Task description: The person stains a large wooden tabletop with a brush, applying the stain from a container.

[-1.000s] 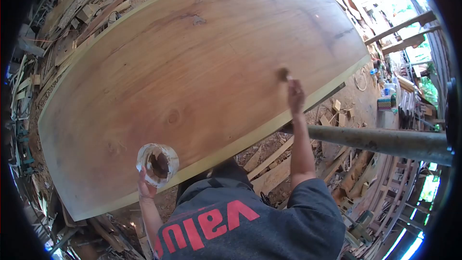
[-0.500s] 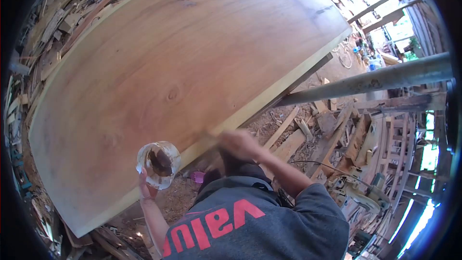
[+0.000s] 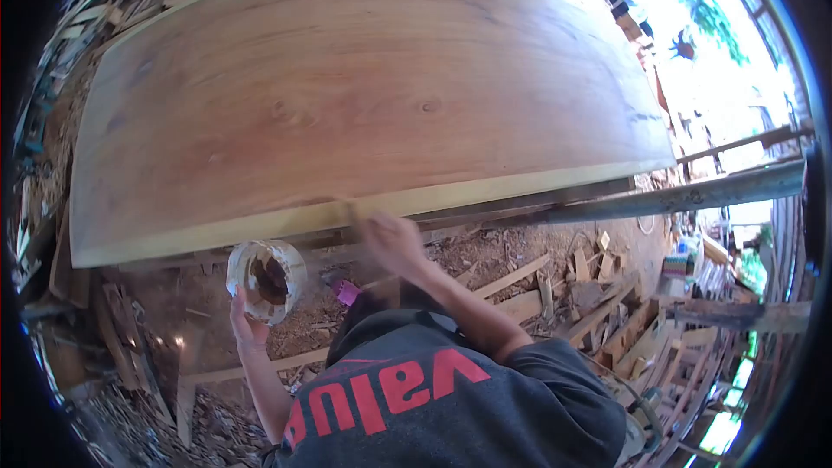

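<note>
Your left hand (image 3: 249,322) is at the lower left of the frame. It grips a round whitish container (image 3: 297,272) by its outer wall, with the fingers and thumb closed on the left side. The container is tilted so that its mouth is visible; dark brown material (image 3: 274,282) coats part of the interior. The container appears just below the lower edge of the board; whether the two touch cannot be determined from this angle.

Your right hand (image 3: 393,243) is near the centre of the frame and is blurred. It is closed around a brush (image 3: 353,211); the exact finger placement cannot be read. The brush head lies over the pale border strip (image 3: 227,231) along the board's lower edge, pointing to the upper left. Contact with the surface cannot be confirmed because of the blur.

The wooden board (image 3: 368,78) spans the upper half of the frame, from far left to right of centre. Its face is reddish-brown, with a knot (image 3: 427,107) near the middle.

A round pole (image 3: 685,197) extends from beneath the board toward the right edge. Wood offcuts (image 3: 513,276) lie on the ground at lower right of centre. A small purple object (image 3: 347,292) lies between the container and your right forearm.
</note>
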A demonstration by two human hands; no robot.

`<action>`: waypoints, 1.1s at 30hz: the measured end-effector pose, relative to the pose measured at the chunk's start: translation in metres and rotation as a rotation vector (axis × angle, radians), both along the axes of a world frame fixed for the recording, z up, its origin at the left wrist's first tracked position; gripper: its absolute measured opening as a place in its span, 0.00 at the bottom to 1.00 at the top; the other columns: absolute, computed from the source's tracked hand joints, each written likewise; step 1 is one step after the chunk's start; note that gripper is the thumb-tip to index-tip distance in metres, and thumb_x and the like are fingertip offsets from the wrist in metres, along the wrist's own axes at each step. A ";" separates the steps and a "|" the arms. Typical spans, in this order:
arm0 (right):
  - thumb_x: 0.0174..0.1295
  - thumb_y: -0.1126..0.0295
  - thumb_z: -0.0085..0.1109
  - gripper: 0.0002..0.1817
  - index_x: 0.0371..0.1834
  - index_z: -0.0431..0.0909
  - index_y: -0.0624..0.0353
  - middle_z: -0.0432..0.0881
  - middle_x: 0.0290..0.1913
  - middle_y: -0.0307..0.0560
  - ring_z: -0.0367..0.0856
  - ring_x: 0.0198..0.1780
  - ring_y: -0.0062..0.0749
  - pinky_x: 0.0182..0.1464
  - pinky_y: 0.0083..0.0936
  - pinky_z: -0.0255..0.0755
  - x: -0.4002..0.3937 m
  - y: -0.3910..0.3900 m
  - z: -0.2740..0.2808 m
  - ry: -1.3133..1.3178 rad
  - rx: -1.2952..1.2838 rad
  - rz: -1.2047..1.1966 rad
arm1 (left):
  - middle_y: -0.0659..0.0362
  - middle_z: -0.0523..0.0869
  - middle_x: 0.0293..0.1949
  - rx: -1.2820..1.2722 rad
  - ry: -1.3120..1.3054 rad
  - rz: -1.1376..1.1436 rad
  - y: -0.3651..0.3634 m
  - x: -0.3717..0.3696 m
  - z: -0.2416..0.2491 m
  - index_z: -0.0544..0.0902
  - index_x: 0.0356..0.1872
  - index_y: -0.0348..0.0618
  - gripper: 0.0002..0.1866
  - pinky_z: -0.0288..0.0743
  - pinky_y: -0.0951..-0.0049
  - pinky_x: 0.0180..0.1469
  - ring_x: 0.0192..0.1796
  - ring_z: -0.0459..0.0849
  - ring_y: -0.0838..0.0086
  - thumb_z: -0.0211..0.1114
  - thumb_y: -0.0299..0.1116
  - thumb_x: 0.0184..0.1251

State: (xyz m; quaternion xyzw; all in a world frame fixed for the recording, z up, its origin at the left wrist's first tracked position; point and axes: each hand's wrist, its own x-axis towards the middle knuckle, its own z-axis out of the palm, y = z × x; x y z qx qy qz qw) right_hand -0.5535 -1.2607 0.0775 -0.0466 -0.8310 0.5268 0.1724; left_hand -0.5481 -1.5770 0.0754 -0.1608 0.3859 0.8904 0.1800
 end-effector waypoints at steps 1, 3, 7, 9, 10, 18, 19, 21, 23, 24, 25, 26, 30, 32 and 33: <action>0.58 0.72 0.57 0.06 0.25 0.72 0.58 0.70 0.22 0.34 0.71 0.25 0.24 0.28 0.23 0.66 -0.009 -0.020 0.010 -0.011 -0.052 0.144 | 0.54 0.72 0.59 -0.007 -0.025 0.036 -0.008 0.005 -0.003 0.64 0.62 0.38 0.33 0.64 0.60 0.62 0.60 0.70 0.63 0.61 0.45 0.61; 0.59 0.72 0.57 0.05 0.28 0.73 0.58 0.72 0.23 0.35 0.72 0.26 0.24 0.29 0.23 0.67 -0.013 -0.013 0.019 -0.225 -0.190 0.115 | 0.54 0.72 0.58 -0.015 -0.043 0.097 -0.030 0.021 -0.005 0.64 0.62 0.38 0.32 0.64 0.60 0.62 0.60 0.70 0.63 0.61 0.45 0.62; 0.66 0.66 0.50 0.10 0.28 0.74 0.53 0.67 0.19 0.28 0.64 0.21 0.12 0.21 0.15 0.57 -0.013 0.120 -0.011 -0.118 -0.280 -0.204 | 0.54 0.72 0.58 0.084 -0.007 0.144 -0.056 0.038 -0.010 0.65 0.62 0.38 0.29 0.64 0.60 0.62 0.61 0.70 0.64 0.59 0.42 0.63; 0.67 0.62 0.48 0.14 0.26 0.74 0.55 0.69 0.18 0.32 0.66 0.20 0.16 0.22 0.20 0.61 0.000 0.177 0.001 -0.033 0.062 -0.397 | 0.55 0.72 0.58 0.034 -0.055 0.195 -0.069 0.054 -0.014 0.65 0.62 0.38 0.29 0.63 0.60 0.62 0.61 0.70 0.64 0.59 0.42 0.64; 0.67 0.62 0.48 0.14 0.25 0.73 0.56 0.69 0.18 0.33 0.67 0.20 0.20 0.23 0.23 0.63 0.003 0.199 -0.009 -0.087 0.441 -0.536 | 0.55 0.72 0.58 0.044 -0.049 0.227 -0.076 0.062 -0.019 0.65 0.62 0.38 0.29 0.63 0.60 0.62 0.61 0.70 0.64 0.59 0.42 0.64; 0.59 0.72 0.56 0.02 0.34 0.77 0.56 0.78 0.26 0.42 0.76 0.26 0.30 0.33 0.30 0.72 -0.067 -0.057 -0.024 0.068 0.281 0.101 | 0.56 0.70 0.60 0.037 -0.118 0.320 -0.074 0.049 -0.023 0.64 0.62 0.39 0.29 0.63 0.60 0.62 0.62 0.68 0.64 0.58 0.43 0.64; 0.60 0.75 0.55 0.05 0.38 0.76 0.55 0.79 0.27 0.38 0.78 0.28 0.28 0.36 0.28 0.73 -0.067 -0.088 -0.016 0.065 0.323 0.265 | 0.56 0.70 0.60 0.034 -0.119 0.325 -0.071 0.042 -0.022 0.64 0.62 0.39 0.29 0.63 0.60 0.62 0.62 0.68 0.64 0.58 0.43 0.64; 0.59 0.75 0.55 0.07 0.40 0.76 0.54 0.79 0.27 0.37 0.78 0.29 0.27 0.36 0.28 0.73 -0.093 -0.094 0.001 0.013 0.159 0.415 | 0.55 0.70 0.59 0.035 -0.077 0.279 -0.060 0.008 -0.011 0.64 0.62 0.39 0.29 0.63 0.60 0.62 0.62 0.68 0.64 0.58 0.43 0.64; 0.59 0.72 0.57 0.09 0.42 0.76 0.55 0.79 0.29 0.37 0.78 0.31 0.26 0.36 0.29 0.74 -0.109 -0.075 -0.018 -0.179 -0.285 0.463 | 0.55 0.70 0.59 0.026 -0.050 0.272 -0.057 -0.008 -0.007 0.64 0.62 0.39 0.29 0.63 0.60 0.63 0.62 0.68 0.64 0.58 0.43 0.64; 0.59 0.68 0.58 0.09 0.42 0.77 0.56 0.80 0.29 0.37 0.78 0.31 0.26 0.35 0.28 0.74 -0.118 -0.033 -0.035 -0.318 -0.558 0.350 | 0.55 0.71 0.59 0.026 -0.027 0.260 -0.056 -0.017 -0.006 0.64 0.63 0.39 0.29 0.63 0.60 0.63 0.62 0.68 0.65 0.58 0.42 0.64; 0.63 0.59 0.55 0.13 0.39 0.78 0.59 0.79 0.29 0.37 0.78 0.32 0.23 0.36 0.24 0.73 -0.121 0.011 -0.015 -0.316 -0.864 0.256 | 0.55 0.71 0.59 0.020 -0.041 0.263 -0.057 -0.025 -0.005 0.64 0.63 0.39 0.29 0.63 0.60 0.63 0.62 0.68 0.65 0.58 0.42 0.64; 0.66 0.55 0.49 0.18 0.35 0.77 0.60 0.77 0.27 0.37 0.75 0.29 0.21 0.36 0.21 0.72 -0.126 0.071 -0.027 -0.252 -0.340 0.171 | 0.55 0.71 0.59 0.024 -0.058 0.251 -0.057 -0.034 -0.005 0.64 0.63 0.39 0.29 0.62 0.60 0.63 0.62 0.69 0.65 0.58 0.42 0.64; 0.66 0.63 0.49 0.15 0.21 0.70 0.55 0.74 0.19 0.36 0.69 0.19 0.20 0.19 0.23 0.62 -0.130 0.265 -0.031 -0.139 0.329 -0.513 | 0.55 0.71 0.59 0.012 -0.078 0.197 -0.041 -0.093 0.009 0.63 0.62 0.37 0.29 0.61 0.61 0.64 0.62 0.69 0.65 0.58 0.42 0.65; 0.66 0.64 0.48 0.15 0.21 0.70 0.55 0.75 0.19 0.38 0.70 0.19 0.21 0.19 0.23 0.62 -0.136 0.266 -0.014 -0.227 0.735 -0.696 | 0.55 0.71 0.59 -0.009 -0.111 0.201 -0.040 -0.114 0.002 0.63 0.62 0.37 0.29 0.61 0.61 0.64 0.62 0.69 0.65 0.58 0.41 0.65; 0.67 0.65 0.46 0.14 0.22 0.71 0.56 0.76 0.20 0.42 0.70 0.18 0.21 0.19 0.24 0.62 -0.147 0.262 -0.029 -0.068 0.750 -0.581 | 0.55 0.71 0.59 -0.028 -0.125 0.210 -0.038 -0.124 0.004 0.63 0.62 0.37 0.28 0.61 0.61 0.64 0.62 0.69 0.65 0.58 0.41 0.65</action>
